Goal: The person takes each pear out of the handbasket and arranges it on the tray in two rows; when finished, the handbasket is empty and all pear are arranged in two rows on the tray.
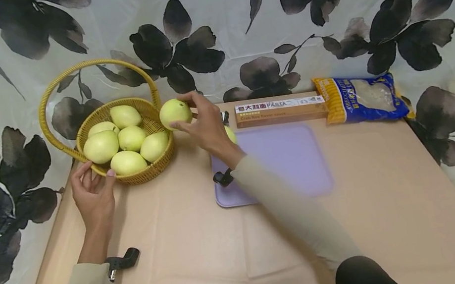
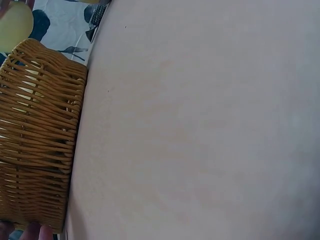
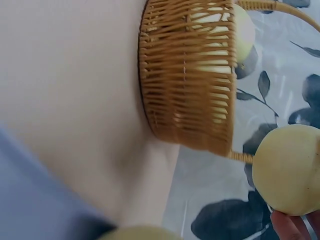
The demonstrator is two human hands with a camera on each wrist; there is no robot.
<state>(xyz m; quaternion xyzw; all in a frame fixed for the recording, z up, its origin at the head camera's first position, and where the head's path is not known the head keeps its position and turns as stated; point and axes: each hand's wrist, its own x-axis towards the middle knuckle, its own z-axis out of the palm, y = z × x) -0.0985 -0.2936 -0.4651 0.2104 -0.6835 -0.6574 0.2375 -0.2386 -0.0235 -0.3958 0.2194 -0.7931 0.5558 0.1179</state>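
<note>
In the head view, my right hand pinches a pale green pear between thumb and fingers, beside the right rim of a yellow wicker basket. The same pear shows at the right edge of the right wrist view. Several more pears lie heaped inside the basket. My left hand grips the basket's near-left rim, thumb and fingers around it. Another pear, mostly hidden behind my right hand, is at the upper left of a purple tray.
Behind the tray lies a long pasta box. A blue and yellow bag sits to its right. The basket's tall handle arches up at the back. A floral cloth hangs behind the table.
</note>
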